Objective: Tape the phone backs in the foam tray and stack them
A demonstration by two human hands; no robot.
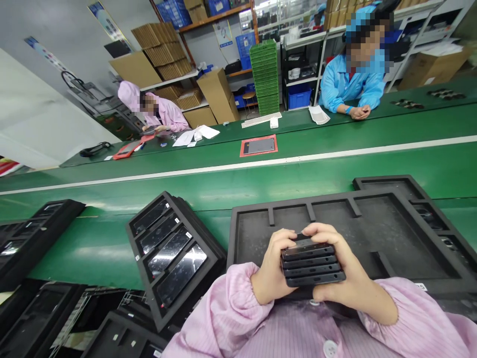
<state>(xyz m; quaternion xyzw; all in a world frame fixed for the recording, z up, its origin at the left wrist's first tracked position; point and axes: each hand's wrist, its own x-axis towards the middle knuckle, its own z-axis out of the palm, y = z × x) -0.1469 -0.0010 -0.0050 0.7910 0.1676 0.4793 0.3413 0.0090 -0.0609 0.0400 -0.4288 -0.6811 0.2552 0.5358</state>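
A stack of several dark smartphones (312, 266) is held between both hands, close to my body, with their short edges facing me. My left hand (274, 261) wraps round the stack's left side, and my right hand (345, 263) grips its right side, thumb low and fingers over the far end. Beneath the hands lies a large black foam tray (387, 233) with divided recesses. To the left, a stack of black foam trays (149, 271) carries several phones (181, 275), glossy screens up, with small white labels.
A green conveyor belt (208, 186) runs across in front. More phone trays (40, 228) stand at far left. Opposite sit a person in pink (167, 112) and a person in blue (335, 84). A grey device (261, 145) lies on a red mat; green crates (264, 77) stand behind.
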